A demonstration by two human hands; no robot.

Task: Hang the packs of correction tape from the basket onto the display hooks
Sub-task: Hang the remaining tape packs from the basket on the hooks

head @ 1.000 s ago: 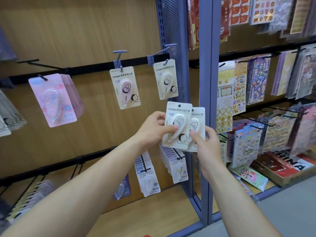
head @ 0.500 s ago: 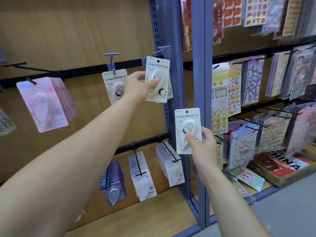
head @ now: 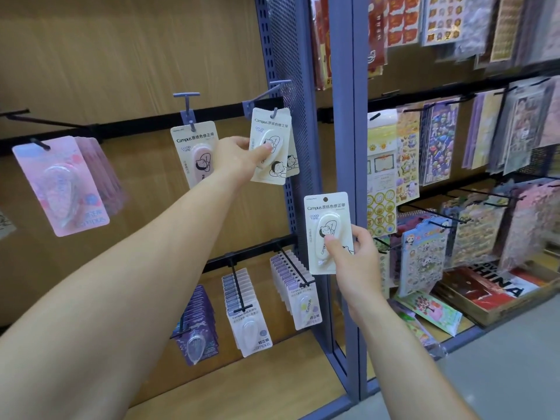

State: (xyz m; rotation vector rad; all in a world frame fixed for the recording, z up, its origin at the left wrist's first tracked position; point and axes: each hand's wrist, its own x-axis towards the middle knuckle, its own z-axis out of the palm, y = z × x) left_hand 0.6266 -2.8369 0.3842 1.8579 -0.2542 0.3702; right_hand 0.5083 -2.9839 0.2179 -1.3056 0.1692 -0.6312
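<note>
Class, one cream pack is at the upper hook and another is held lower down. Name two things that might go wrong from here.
1. The cream pack in the left hand seems to sit near the tip of the hook; let go too soon, it may slide off.
2. The right hand pinches the second pack only by its lower part, so it might slip and fall.

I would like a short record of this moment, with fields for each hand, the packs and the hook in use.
left hand: grips a cream pack at the upper right hook
hook state: its tip shows through the pack's hole
right hand: pinches a second cream pack, upright, lower, in front of the blue post
already hung: another pack behind the first; a pink-tape pack on the middle hook
</note>
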